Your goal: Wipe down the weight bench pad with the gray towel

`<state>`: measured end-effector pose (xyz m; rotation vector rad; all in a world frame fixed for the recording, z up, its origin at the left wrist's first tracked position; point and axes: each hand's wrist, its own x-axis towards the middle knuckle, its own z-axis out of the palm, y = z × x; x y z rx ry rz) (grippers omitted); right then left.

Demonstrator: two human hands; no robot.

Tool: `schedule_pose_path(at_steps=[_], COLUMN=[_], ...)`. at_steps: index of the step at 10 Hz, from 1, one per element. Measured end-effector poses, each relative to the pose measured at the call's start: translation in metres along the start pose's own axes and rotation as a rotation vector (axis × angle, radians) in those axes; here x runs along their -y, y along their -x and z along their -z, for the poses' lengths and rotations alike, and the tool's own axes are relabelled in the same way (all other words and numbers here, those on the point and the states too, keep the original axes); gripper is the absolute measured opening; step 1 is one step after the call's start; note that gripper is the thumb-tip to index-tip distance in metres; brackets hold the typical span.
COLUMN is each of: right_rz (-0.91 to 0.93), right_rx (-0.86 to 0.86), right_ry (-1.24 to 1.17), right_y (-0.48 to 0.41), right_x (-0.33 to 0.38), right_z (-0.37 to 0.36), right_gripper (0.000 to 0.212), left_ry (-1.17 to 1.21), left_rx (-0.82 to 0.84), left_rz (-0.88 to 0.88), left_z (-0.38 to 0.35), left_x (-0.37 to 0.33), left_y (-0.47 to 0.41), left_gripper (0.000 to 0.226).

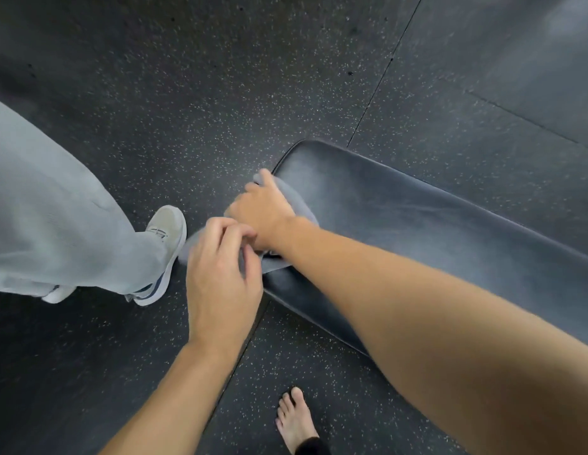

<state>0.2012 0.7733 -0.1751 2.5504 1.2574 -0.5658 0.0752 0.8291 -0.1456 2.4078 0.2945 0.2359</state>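
Observation:
The black weight bench pad runs from the middle of the view to the right edge. The gray towel lies bunched over its left end, partly hanging off toward the floor. My right hand presses flat on the towel at the pad's end. My left hand is just in front of it, its fingers pinching a fold of the towel's near edge. Most of the towel is hidden under both hands.
Another person's leg in gray trousers with a white sneaker stands close on the left, almost touching the towel. My bare foot is on the speckled black rubber floor below the pad.

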Motion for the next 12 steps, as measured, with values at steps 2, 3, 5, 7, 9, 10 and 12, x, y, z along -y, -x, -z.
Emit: schedule_pose_path(at_steps=[2,3,5,7,9,10,12], right_rz=[-0.288,-0.478,-0.674,-0.519,-0.698,-0.735,-0.911], right_rx=[-0.234,-0.258,-0.279,-0.275,-0.300,-0.191,-0.510], right_ry=[-0.355,-0.445,-0.434,-0.404,-0.409,-0.419,-0.554], right_y=[-0.019,0.001,0.059,0.136,0.245,0.312,0.433], right_x=[-0.095,-0.135,-0.130,-0.080,-0.099,-0.115,-0.156], right_z=[-0.023,-0.045,-0.071,-0.096,-0.154,-0.168,-0.137], right_gripper=[0.040,0.044,0.062,0.070,0.060,0.065,0.056], left_ry=[-0.039,-0.044,-0.037,-0.048,-0.166,-0.227,-0.277], left_rx=[0.030,0.066,0.169,0.277,0.399,0.374,0.375], left_rz=[-0.096,-0.115,-0.101,-0.138,-0.286,-0.380,-0.562], left_z=[-0.012,-0.026,-0.048,-0.064,-0.081,-0.087,-0.096], left_x=[-0.022,-0.033,-0.060,-0.098,-0.150,-0.185,-0.288], left_y=[-0.008,-0.006,-0.007,-0.004,0.008,0.015,0.034], left_gripper=[0.019,0.018,0.024,0.043,0.047,0.047,0.056])
